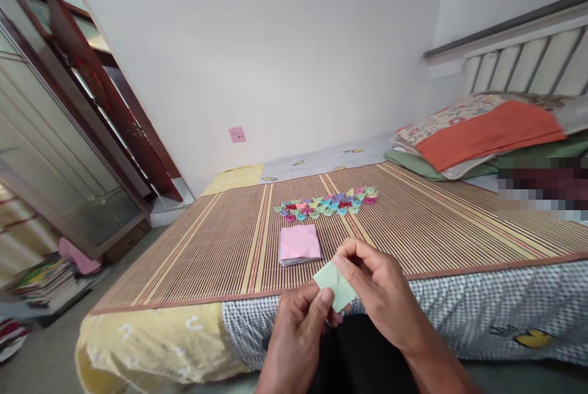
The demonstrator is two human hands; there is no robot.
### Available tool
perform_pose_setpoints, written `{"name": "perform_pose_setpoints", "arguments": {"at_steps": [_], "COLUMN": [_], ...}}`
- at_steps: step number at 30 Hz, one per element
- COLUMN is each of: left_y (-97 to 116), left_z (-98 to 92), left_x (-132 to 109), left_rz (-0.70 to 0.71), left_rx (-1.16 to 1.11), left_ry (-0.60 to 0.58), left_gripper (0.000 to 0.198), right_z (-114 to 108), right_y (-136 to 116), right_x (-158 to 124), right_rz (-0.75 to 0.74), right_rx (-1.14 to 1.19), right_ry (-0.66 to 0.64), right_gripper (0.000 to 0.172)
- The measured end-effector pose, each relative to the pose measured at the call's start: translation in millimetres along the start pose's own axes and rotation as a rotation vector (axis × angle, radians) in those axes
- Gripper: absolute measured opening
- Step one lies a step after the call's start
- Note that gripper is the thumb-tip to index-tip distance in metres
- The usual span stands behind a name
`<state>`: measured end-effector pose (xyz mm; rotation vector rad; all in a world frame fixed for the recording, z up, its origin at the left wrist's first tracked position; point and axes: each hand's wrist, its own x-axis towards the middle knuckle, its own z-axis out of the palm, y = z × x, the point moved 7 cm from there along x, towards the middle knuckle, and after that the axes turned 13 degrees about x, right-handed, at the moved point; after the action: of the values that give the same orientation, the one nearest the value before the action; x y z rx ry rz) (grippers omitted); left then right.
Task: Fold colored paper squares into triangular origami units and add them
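Observation:
Between my two hands is a small pale green piece of folded paper [337, 287], held up over the bed's near edge. My left hand [305, 314] pinches its lower left side with the thumb on top. At its upper right edge, my right hand [374, 280] grips it between thumb and fingers. Just beyond lies a stack of square paper [300, 244], the top sheet pink. Farther back, several small folded paper pieces [326, 204] in many colours sit in rows on the mat.
A striped bamboo mat [220, 253] covers the bed, over a checked and yellow sheet [156, 339]. Folded bedding [487, 133] is piled at the back right, below a radiator [523, 63]. A pink note [237, 134] is on the wall. Books [43, 287] stand low at the left.

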<state>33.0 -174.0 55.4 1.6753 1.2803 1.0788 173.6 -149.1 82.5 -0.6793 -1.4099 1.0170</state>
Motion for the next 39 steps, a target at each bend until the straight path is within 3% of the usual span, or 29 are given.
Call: {"name": "perform_pose_setpoints", "arguments": {"at_steps": [5,9,13,17,24,29,35,39], "left_y": [4,2,-3,-6,-6,-4,-7,2], "left_z": [-7.1,-2.8,-10.0,-21.2,-18.9,-11.0,-27.4,-27.5], "left_x": [4,6,7,7,10,11,-3,-6], "left_rz": [-0.015,-0.044,-0.038,-0.013,-0.031,-0.009,0.072,0.191], "left_rx": [-0.082,-0.118,-0.236,-0.29,-0.248,-0.193,-0.14,0.007], "left_ry": [-0.003,-0.034,0.082,0.23,0.225,0.187,0.522,0.503], "left_gripper": [0.036,0.041,0.037,0.032,0.034,0.033,0.021,0.005], "right_z": [7,11,12,11,10,13,14,16], "right_y": [-5,-3,6,11,-9,1,21,22], "right_x": [-2,-1,0,-4,-6,-5,-4,-4], "right_rz": [0.025,0.058,0.121,0.131,-0.073,-0.022,0.139,0.167], "right_rx": [-0.045,-0.022,0.087,0.073,-0.165,-0.045,0.173,0.236], "right_ry": [-0.15,-0.183,-0.207,-0.164,-0.08,-0.066,0.024,0.029], "right_gripper": [0.028,0.024,0.025,0.03,0.026,0.026,0.033,0.035]}}
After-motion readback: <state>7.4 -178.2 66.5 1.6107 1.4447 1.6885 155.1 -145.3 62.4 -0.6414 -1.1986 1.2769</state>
